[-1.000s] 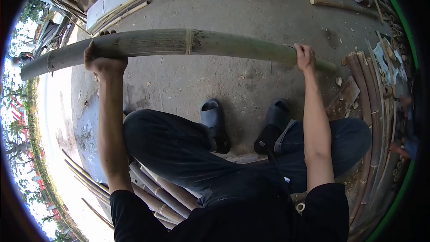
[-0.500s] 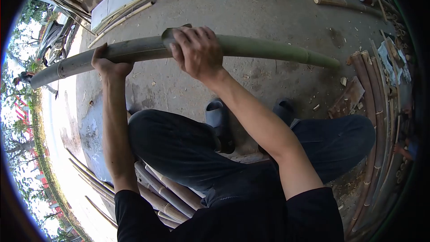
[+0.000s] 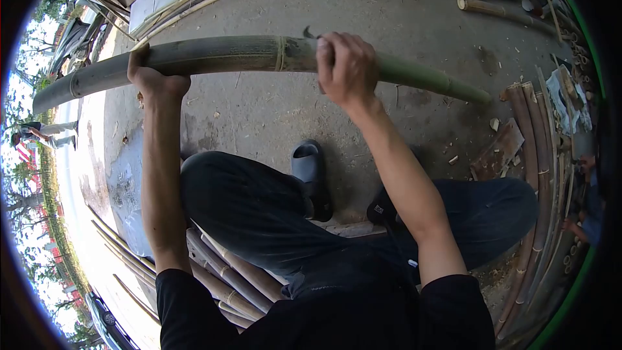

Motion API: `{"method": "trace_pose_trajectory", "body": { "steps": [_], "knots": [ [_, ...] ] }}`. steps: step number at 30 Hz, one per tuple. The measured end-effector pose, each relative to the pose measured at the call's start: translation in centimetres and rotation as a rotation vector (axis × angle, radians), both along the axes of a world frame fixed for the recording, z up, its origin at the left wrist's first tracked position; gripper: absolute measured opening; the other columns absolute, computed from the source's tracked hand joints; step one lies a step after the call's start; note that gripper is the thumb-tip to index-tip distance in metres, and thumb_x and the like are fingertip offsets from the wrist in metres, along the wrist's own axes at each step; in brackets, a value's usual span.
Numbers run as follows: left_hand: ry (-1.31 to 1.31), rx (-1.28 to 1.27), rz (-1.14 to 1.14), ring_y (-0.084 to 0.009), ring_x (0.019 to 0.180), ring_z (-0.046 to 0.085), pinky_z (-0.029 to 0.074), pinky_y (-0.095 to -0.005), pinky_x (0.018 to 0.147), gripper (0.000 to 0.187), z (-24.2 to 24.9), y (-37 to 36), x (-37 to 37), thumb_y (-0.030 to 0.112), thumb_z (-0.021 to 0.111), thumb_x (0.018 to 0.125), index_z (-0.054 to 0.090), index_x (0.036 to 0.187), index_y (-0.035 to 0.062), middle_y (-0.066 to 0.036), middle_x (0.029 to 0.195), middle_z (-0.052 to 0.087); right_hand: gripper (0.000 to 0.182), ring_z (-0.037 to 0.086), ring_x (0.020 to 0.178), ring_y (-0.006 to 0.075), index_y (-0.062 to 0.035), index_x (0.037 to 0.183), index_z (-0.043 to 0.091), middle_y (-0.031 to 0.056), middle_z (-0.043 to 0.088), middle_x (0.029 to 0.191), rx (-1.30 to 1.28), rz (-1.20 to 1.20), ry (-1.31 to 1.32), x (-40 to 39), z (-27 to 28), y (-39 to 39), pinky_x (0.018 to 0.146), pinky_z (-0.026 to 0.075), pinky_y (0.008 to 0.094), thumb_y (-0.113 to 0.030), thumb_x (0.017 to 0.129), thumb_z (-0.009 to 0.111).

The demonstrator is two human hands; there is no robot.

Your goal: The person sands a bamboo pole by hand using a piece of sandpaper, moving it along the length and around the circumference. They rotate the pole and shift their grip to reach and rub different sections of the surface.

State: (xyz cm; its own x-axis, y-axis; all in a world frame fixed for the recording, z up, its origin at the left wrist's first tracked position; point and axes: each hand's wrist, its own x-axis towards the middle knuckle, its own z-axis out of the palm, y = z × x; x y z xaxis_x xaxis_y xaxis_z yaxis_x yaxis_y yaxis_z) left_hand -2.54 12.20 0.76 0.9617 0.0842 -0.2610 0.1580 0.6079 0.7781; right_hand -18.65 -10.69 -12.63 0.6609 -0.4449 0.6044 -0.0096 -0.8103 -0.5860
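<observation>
A thick green bamboo pole (image 3: 227, 55) spans the view from the far left to the right, its right end near the concrete floor. My left hand (image 3: 157, 78) grips it from below near the left part, thumb up against its side. To the right of a pale node, my right hand (image 3: 348, 68) is closed over a tool on the pole; a small dark curved tip (image 3: 307, 32) of it shows beside the fist. The rest of the tool is hidden by the hand.
Cut bamboo poles (image 3: 230, 279) lie beside my left leg. More long poles (image 3: 532, 155) line the right side, near a rusty plate (image 3: 499, 149). A grey clog (image 3: 308, 163) is on my foot. One person (image 3: 48, 133) walks at far left; another's arm (image 3: 573, 228) shows at right.
My right hand has slid to the right along the pole with the tool, uncovering the pale node. The pole's left end has risen a little. The walking person shows more fully.
</observation>
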Motion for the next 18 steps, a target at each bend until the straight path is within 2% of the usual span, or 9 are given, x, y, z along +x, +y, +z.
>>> {"method": "trace_pose_trajectory", "body": {
  "steps": [2,4,7,9,11,14,15,17,18],
  "knots": [
    [-0.007,-0.045,0.024,-0.0349,0.11,0.057,0.043,-0.0563,0.102,0.039,-0.2,0.6,-0.3,0.025,0.064,0.072,0.059,0.108,0.0103,-0.014,0.117,0.059,0.042,0.069,0.079,0.0315,-0.002,0.093,0.072,0.0177,0.072,0.086,-0.004,0.084,0.09,3.8,4.6,6.1,0.079,0.052,0.0458,-0.033,0.098,0.045],
    [0.031,-0.072,0.048,-0.0349,0.107,0.058,0.044,-0.0562,0.102,0.038,-0.6,1.6,0.2,0.025,0.064,0.071,0.06,0.106,0.0099,-0.014,0.113,0.061,0.046,0.07,0.092,0.0326,-0.0001,0.098,0.073,0.0183,0.073,0.095,0.115,0.313,0.55,5.1,10.1,7.3,0.085,0.053,0.0465,-0.036,0.098,0.043],
    [0.086,-0.093,0.092,-0.0354,0.103,0.061,0.045,-0.0556,0.1,0.038,-1.3,2.7,0.6,0.023,0.062,0.068,0.062,0.102,0.0079,-0.014,0.104,0.066,0.052,0.069,0.103,0.0335,0.0006,0.101,0.073,0.0197,0.072,0.106,0.252,0.438,0.784,6.3,10.1,4.9,0.093,0.052,0.0466,-0.039,0.097,0.04],
    [0.057,-0.112,0.083,-0.036,0.105,0.062,0.045,-0.0543,0.1,0.046,-1.6,2.9,0.5,0.024,0.062,0.066,0.062,0.108,0.0054,-0.016,0.108,0.066,0.057,0.069,0.104,0.0339,-0.0019,0.107,0.072,0.0238,0.069,0.114,0.22,0.515,0.845,8.0,3.7,0.4,0.095,0.05,0.0469,-0.045,0.096,0.036],
    [0.03,-0.147,0.027,-0.0347,0.102,0.062,0.045,-0.052,0.101,0.048,-1.3,2.8,0.3,0.025,0.061,0.067,0.061,0.11,0.0047,-0.016,0.108,0.066,0.052,0.068,0.097,0.0307,-0.0051,0.109,0.072,0.0196,0.071,0.111,0.511,0.56,0.96,3.2,1.5,-6.8,0.09,0.049,0.0435,-0.044,0.095,0.04],
    [-0.062,-0.252,-0.11,-0.0338,0.1,0.063,0.044,-0.0494,0.102,0.055,-1.9,3.0,0.6,0.025,0.061,0.067,0.059,0.117,0.0033,-0.016,0.109,0.066,0.051,0.068,0.101,0.027,-0.0049,0.114,0.072,0.0153,0.07,0.118,0.78,0.147,1.144,-4.7,-6.8,-19.9,0.092,0.047,0.041,-0.045,0.088,0.054],
    [-0.132,-0.314,-0.187,-0.0341,0.101,0.063,0.044,-0.0492,0.102,0.059,-2.1,3.1,0.8,0.026,0.061,0.066,0.057,0.121,0.0028,-0.017,0.109,0.066,0.052,0.068,0.1,0.0301,-0.0008,0.114,0.071,0.0198,0.071,0.115,0.718,0.08,1.032,-8.4,-11.2,-24.5,0.092,0.046,0.0417,-0.042,0.088,0.055],
    [-0.124,-0.385,-0.246,-0.0343,0.101,0.063,0.044,-0.0482,0.103,0.052,-1.5,3.2,0.8,0.027,0.062,0.071,0.06,0.118,0.0045,-0.016,0.11,0.066,0.05,0.067,0.105,0.0344,-0.002,0.115,0.07,0.0256,0.068,0.116,0.556,0.098,0.959,-12.0,-13.4,-28.8,0.094,0.046,0.0414,-0.041,0.088,0.054],
    [-0.113,-0.284,-0.205,-0.0339,0.102,0.062,0.044,-0.049,0.103,0.048,-0.7,2.8,0.9,0.029,0.063,0.074,0.061,0.116,0.0053,-0.016,0.11,0.066,0.05,0.067,0.105,0.0344,-0.002,0.115,0.07,0.0256,0.068,0.116,0.556,0.097,0.955,-12.0,-13.5,-28.5,0.094,0.046,0.0414,-0.041,0.088,0.054]
  ]
}}
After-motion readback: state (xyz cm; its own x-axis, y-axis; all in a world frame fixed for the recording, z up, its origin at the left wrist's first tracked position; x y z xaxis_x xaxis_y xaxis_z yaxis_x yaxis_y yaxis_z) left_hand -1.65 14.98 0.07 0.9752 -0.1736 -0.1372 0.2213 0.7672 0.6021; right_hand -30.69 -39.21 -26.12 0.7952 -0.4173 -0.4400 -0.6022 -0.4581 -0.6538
